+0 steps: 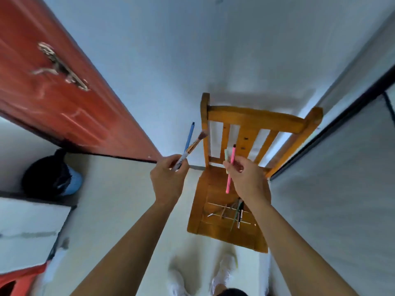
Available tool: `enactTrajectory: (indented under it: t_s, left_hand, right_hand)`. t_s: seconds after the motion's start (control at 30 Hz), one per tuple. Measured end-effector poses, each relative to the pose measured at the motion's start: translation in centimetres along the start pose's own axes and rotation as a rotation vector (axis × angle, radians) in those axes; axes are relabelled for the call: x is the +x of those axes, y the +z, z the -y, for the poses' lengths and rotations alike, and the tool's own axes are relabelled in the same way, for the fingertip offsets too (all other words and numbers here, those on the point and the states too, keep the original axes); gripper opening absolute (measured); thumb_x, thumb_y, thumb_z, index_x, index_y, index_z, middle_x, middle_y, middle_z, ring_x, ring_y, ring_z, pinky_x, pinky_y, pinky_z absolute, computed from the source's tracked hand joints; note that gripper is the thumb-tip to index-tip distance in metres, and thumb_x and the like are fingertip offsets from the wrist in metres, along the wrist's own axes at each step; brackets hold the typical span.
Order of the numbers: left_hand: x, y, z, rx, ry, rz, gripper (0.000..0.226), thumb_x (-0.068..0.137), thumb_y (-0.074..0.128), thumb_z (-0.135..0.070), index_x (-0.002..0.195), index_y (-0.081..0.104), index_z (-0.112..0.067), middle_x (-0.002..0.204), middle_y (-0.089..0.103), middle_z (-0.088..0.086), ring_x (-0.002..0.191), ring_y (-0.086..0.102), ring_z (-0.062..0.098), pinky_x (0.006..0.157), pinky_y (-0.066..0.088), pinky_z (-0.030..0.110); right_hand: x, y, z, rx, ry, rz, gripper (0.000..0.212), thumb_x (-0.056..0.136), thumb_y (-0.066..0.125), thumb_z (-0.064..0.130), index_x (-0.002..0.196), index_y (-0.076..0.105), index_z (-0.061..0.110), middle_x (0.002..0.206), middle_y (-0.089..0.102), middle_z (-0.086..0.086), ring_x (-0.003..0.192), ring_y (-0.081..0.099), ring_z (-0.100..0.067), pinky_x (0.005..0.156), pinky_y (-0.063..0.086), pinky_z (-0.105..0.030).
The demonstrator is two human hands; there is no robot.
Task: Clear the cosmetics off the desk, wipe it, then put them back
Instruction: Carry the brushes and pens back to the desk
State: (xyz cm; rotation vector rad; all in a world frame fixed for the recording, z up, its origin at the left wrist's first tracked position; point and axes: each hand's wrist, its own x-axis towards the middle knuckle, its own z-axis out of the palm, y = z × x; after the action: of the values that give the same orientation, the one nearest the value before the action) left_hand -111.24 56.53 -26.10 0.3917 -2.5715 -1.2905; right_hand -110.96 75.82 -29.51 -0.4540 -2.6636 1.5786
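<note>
Facing a white wall (162, 60) rising beyond both hands. Catching a red door (53, 86) slanting in well to the left of the left hand, its lower edge ending just beyond that hand's knuckles, a metal handle (62, 65) showing blurred high on it. Standing on pale floor (111, 210) spreading wide beneath and left of the left forearm, giving open room on that side. Running close beside a grey dark-framed panel (342, 189) to the right of the right hand, its frame edge passing just beside the chair's right post and narrowing the room there. Looking down on a wooden chair (252, 120) sitting beyond and beneath the right hand, back to the wall, seat front edge lying under the right forearm. Passing a white slab (25, 227) and a dark bundle (51, 176) far left of the left hand, too blurred for naming. Gripping a blue pencil (189, 135) and a makeup brush (197, 142) together in the left hand (168, 178), fingers curling round their lower ends, bristles reaching near the chair's left post. Pinching a pink pencil (230, 171) and a pale green stick (226, 154) in the right hand (245, 178), above the rear of the seat. Hovering over loose cosmetics (235, 212) lying on the seat slats beneath the right wrist, well inside the seat's edges.
</note>
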Motion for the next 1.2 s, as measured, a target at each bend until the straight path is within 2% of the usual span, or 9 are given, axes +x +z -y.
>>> enactTrajectory:
  t_s: [0.1, 0.27, 0.47, 0.63, 0.77, 0.83, 0.97, 1.13, 1.2]
  left_hand:
    - [0.2, -6.6, -0.3, -0.052, -0.042, -0.130, 0.006, 0.085, 0.074, -0.022, 0.090, 0.078, -0.020, 0.072, 0.068, -0.013, 0.070, 0.063, 0.006, 0.054, 0.043, 0.009]
    - [-0.5, -20.5, 3.1, -0.078, -0.061, -0.411, 0.007, 0.082, 0.072, -0.026, 0.078, 0.068, -0.026, 0.066, 0.062, 0.002, 0.061, 0.058, 0.020, 0.056, 0.046, 0.035]
    - [-7.9, -41.3, 13.1, 0.007, -0.112, -0.636, 0.017, 0.079, 0.066, -0.032, 0.085, 0.058, -0.046, 0.080, 0.060, -0.012, 0.071, 0.057, 0.010, 0.054, 0.041, 0.025]
    - [-17.3, -60.1, 23.4, 0.168, -0.268, -0.843, 0.005, 0.082, 0.070, -0.028, 0.080, 0.072, -0.032, 0.069, 0.062, -0.010, 0.064, 0.056, 0.007, 0.056, 0.038, 0.019]
    - [-24.3, -70.9, 29.2, 0.174, -0.417, -1.014, 0.009, 0.083, 0.069, -0.032, 0.075, 0.071, -0.036, 0.064, 0.061, -0.010, 0.063, 0.057, 0.005, 0.057, 0.039, 0.018]
    - [-26.8, -74.6, 31.6, 0.159, -0.474, -1.077, 0.010, 0.083, 0.068, -0.035, 0.073, 0.070, -0.038, 0.067, 0.064, -0.009, 0.066, 0.059, 0.009, 0.061, 0.044, 0.028]
    - [-30.3, -79.5, 37.1, 0.153, -0.569, -1.181, 0.013, 0.082, 0.070, -0.036, 0.071, 0.066, -0.042, 0.065, 0.064, -0.010, 0.063, 0.058, 0.006, 0.058, 0.039, 0.021]
    - [-31.3, -83.8, 44.1, 0.134, -0.694, -1.201, 0.009, 0.081, 0.066, -0.040, 0.072, 0.069, -0.039, 0.060, 0.060, -0.010, 0.058, 0.056, 0.009, 0.054, 0.036, 0.025]
    - [-30.5, -86.2, 47.5, 0.131, -0.717, -1.187, 0.008, 0.081, 0.066, -0.039, 0.075, 0.070, -0.041, 0.062, 0.060, -0.010, 0.059, 0.057, 0.009, 0.054, 0.038, 0.025]
  right_hand:
    - [-1.0, 2.1, 6.3, 0.033, -0.130, 0.063, 0.030, 0.092, 0.068, 0.041, 0.114, 0.073, 0.022, 0.085, 0.064, 0.018, 0.073, 0.061, -0.001, 0.052, 0.041, -0.004]
    - [-6.4, 9.5, 16.1, -0.008, -0.370, 0.201, 0.023, 0.092, 0.068, 0.045, 0.106, 0.074, 0.028, 0.086, 0.064, 0.022, 0.076, 0.063, 0.000, 0.066, 0.046, -0.008]
    - [-20.6, 24.4, 26.2, 0.118, -0.648, 0.416, 0.012, 0.089, 0.073, 0.033, 0.086, 0.072, 0.022, 0.065, 0.063, 0.004, 0.064, 0.062, -0.017, 0.063, 0.052, -0.037]
    - [-36.1, 39.1, 34.2, 0.156, -0.780, 0.647, 0.009, 0.089, 0.075, 0.028, 0.085, 0.072, 0.021, 0.064, 0.064, 0.002, 0.060, 0.057, -0.007, 0.054, 0.039, -0.019]
    - [-46.8, 47.8, 38.7, 0.125, -0.873, 0.799, 0.012, 0.089, 0.074, 0.034, 0.094, 0.075, 0.024, 0.078, 0.070, 0.010, 0.073, 0.064, -0.005, 0.064, 0.044, -0.013]
    - [-50.9, 51.3, 40.3, 0.112, -0.892, 0.850, 0.012, 0.089, 0.073, 0.037, 0.096, 0.075, 0.027, 0.081, 0.070, 0.013, 0.078, 0.064, -0.002, 0.067, 0.045, -0.013]
    - [-56.9, 58.0, 42.1, 0.116, -0.898, 0.967, 0.006, 0.089, 0.073, 0.034, 0.094, 0.074, 0.030, 0.080, 0.070, 0.011, 0.076, 0.064, -0.003, 0.067, 0.049, -0.022]
    - [-62.4, 67.2, 42.6, 0.085, -0.939, 1.059, 0.014, 0.091, 0.071, 0.035, 0.097, 0.075, 0.023, 0.078, 0.070, 0.011, 0.074, 0.065, 0.000, 0.059, 0.046, -0.009]
    - [-64.1, 71.5, 43.2, 0.072, -0.933, 1.079, 0.015, 0.091, 0.071, 0.036, 0.097, 0.074, 0.022, 0.079, 0.070, 0.010, 0.073, 0.065, -0.003, 0.060, 0.047, -0.012]
